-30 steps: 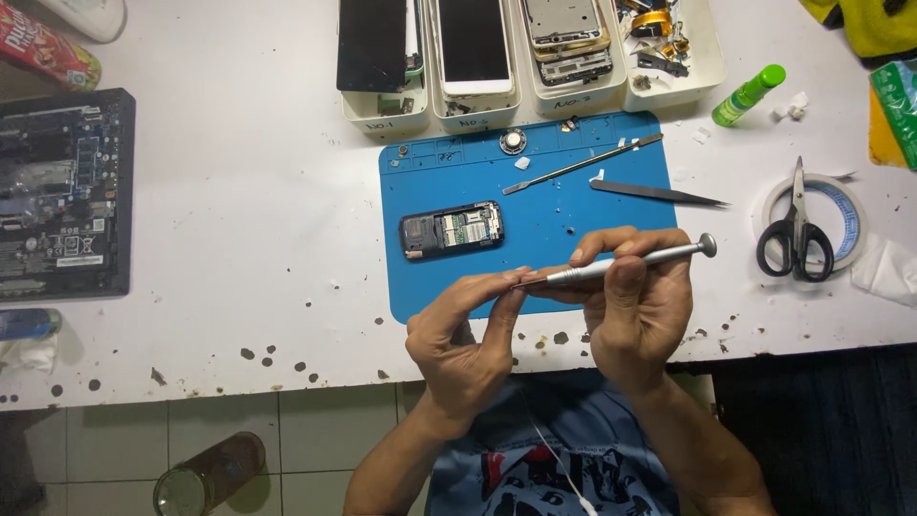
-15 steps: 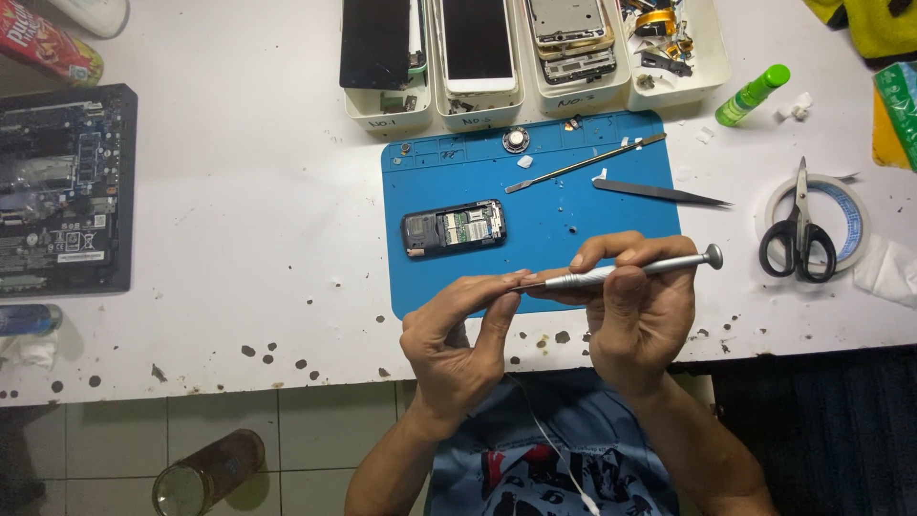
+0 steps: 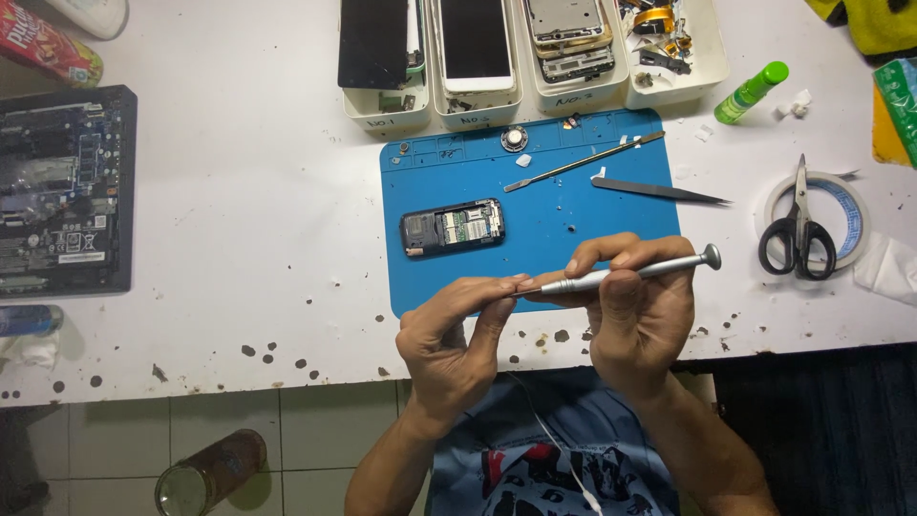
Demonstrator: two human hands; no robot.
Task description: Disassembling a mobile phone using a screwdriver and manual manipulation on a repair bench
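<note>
Since a second ago almost nothing has shifted: both hands hold the same pose over the near edge of the blue work mat, and only the view has drifted slightly. The right hand is closed around a slim silver screwdriver, held nearly level with its round cap pointing right. The left hand pinches at the driver's tip with thumb and forefinger; whether a bit or screw sits between the fingertips is too small to tell. This looks like readying the tip, not yet turning a screw. The opened small phone lies untouched on the mat, near its left edge, well apart from the hands. Bringing the tip to it would call for a steady, upright approach.
</note>
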